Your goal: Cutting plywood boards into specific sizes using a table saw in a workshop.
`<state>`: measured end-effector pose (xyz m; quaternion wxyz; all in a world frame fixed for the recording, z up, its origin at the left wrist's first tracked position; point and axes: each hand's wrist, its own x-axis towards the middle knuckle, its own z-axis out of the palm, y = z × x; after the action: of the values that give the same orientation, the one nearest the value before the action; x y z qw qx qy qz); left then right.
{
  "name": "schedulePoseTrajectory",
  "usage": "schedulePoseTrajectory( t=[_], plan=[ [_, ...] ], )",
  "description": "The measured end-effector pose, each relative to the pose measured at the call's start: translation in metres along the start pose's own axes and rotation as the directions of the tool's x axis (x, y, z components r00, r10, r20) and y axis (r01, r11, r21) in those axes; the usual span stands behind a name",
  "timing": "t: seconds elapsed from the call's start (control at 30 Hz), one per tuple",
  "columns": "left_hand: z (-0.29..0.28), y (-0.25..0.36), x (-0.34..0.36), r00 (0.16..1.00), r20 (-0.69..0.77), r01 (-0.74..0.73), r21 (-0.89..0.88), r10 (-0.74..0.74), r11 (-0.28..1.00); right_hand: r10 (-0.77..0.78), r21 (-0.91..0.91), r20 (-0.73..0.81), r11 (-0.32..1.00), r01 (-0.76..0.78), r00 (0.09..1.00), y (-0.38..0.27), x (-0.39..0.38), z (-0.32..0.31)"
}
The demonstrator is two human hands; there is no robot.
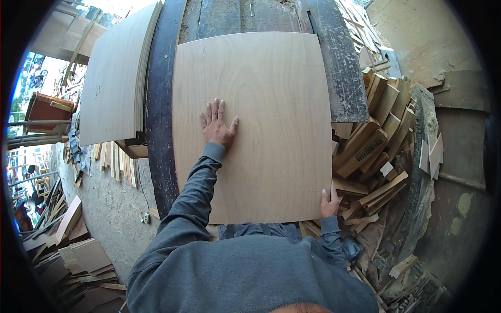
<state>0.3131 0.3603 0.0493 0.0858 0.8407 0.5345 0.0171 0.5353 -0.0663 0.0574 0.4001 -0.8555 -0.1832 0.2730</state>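
A pale plywood panel (266,104) lies in front of me on a worn workbench (214,18) with dark boards. My left hand (218,125) rests flat on the panel's left-middle area, fingers spread. My right hand (329,203) holds the panel's right edge near the lower corner, thumb on the face and the other fingers curled at the edge, partly hidden. A long dark board (160,83) runs along the panel's left side.
A stack of plywood sheets (112,73) sits at the left. Piled timber offcuts (381,135) fill the space to the right, beside a dusty wall (454,156). More scrap boards (88,261) lie on the floor (125,219) at lower left.
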Motion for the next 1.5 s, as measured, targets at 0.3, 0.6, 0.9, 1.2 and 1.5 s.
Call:
schedulePoseTrajectory(
  t=[0.3,0.6,0.9,1.2,1.5],
  plan=[
    [-0.002,0.002,0.018,1.0,0.014,0.009,0.032,-0.01,0.999,-0.361,-0.44,0.58,0.615,0.654,0.73,-0.077,-0.065,0.033],
    [0.001,0.001,0.036,1.0,0.002,0.005,0.045,-0.005,0.999,-0.195,-0.455,0.765,0.511,0.73,0.613,-0.072,-0.063,0.061],
    [0.002,0.003,0.055,1.0,-0.016,-0.006,0.03,0.006,1.0,-0.316,-0.453,0.709,0.482,0.75,0.631,-0.067,-0.053,0.081],
    [-0.001,0.004,0.081,0.999,-0.035,-0.016,0.022,0.017,1.0,-0.441,-0.455,0.64,0.442,0.773,0.629,-0.074,-0.041,0.088],
    [0.003,0.003,0.108,0.999,-0.04,-0.03,0.01,0.031,0.999,-0.505,-0.451,0.558,0.482,0.751,0.659,-0.087,-0.024,0.094]
  ],
)
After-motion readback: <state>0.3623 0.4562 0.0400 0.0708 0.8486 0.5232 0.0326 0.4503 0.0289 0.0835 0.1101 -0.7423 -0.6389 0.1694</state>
